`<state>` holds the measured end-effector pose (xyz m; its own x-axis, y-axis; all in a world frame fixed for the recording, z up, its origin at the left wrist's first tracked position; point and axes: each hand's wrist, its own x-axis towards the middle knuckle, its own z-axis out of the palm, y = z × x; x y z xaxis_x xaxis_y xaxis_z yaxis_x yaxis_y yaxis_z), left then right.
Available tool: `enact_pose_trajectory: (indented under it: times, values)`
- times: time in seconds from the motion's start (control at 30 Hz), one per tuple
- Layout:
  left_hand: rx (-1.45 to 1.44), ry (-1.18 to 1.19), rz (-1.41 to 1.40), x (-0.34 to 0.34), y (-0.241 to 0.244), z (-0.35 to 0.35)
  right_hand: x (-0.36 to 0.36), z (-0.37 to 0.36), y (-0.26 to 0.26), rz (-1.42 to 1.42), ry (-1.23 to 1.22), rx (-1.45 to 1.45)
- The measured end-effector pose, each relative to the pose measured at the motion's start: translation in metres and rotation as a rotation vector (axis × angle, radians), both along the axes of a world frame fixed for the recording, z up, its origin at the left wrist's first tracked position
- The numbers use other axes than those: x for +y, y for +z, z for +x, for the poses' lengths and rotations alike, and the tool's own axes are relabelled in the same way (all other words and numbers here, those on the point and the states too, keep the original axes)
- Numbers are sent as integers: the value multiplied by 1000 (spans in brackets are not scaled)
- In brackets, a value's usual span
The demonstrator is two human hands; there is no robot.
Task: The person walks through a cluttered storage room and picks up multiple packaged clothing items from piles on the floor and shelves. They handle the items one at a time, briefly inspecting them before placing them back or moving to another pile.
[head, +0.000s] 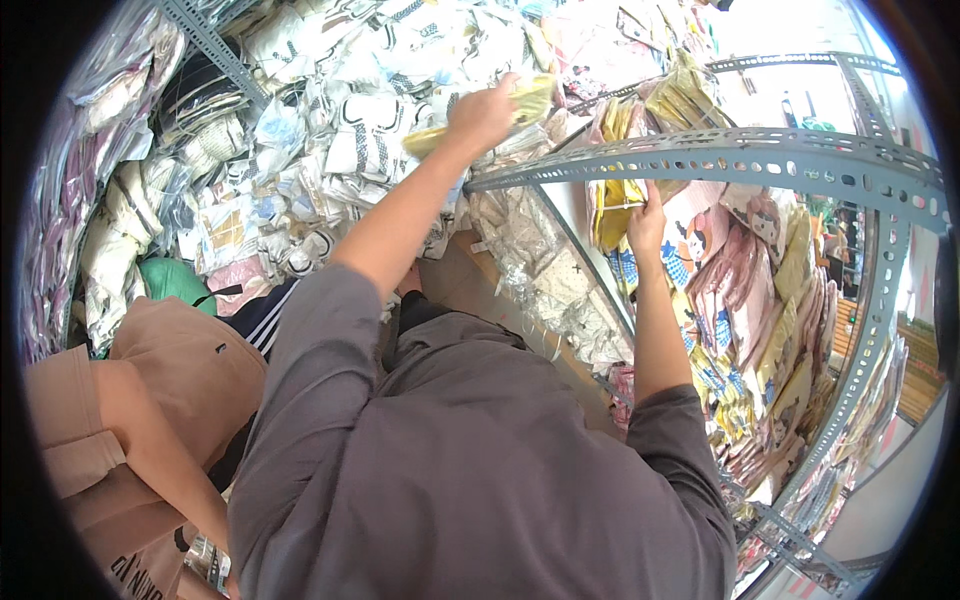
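Note:
My left hand [484,116] is raised over a heap of white wrapped garments [367,139], gripping a yellow packet [534,101] that looks like a folded garment in clear plastic. The packet shows on both sides of the hand and is slightly blurred. Below the slotted steel shelf beam [697,161], my right hand [646,221] grips the edge of a stack of yellow packets [619,202] bound with a pale tie. The beam hides part of this stack. More yellow packets [679,94] stand behind and above the beam.
On the right, pink and yellow packed garments [739,277] fill the rack. A slotted steel upright [874,315] curves along that side. A co-worker in a pinkish-tan top [180,360] bends close at my left, near a green bundle [176,285]. Floor [457,281] shows between the piles.

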<state>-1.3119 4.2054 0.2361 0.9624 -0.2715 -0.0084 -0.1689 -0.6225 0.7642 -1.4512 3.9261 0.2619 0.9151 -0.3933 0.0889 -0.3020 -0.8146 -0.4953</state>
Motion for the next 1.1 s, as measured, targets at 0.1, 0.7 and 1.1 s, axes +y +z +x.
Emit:
enact_pose_trajectory:
  times: [0.1, 0.7, 1.1]
  values:
    - [-200, -167, 199, -46, -14, 18, -6, -8, -6, 108, -20, -31]
    - [-379, -557, 362, -117, -47, 23, 3, -53, -36, 372, 64, -68]
    - [-272, -549, 321, -85, -69, 22, 28, -70, -54, 214, 75, -11]
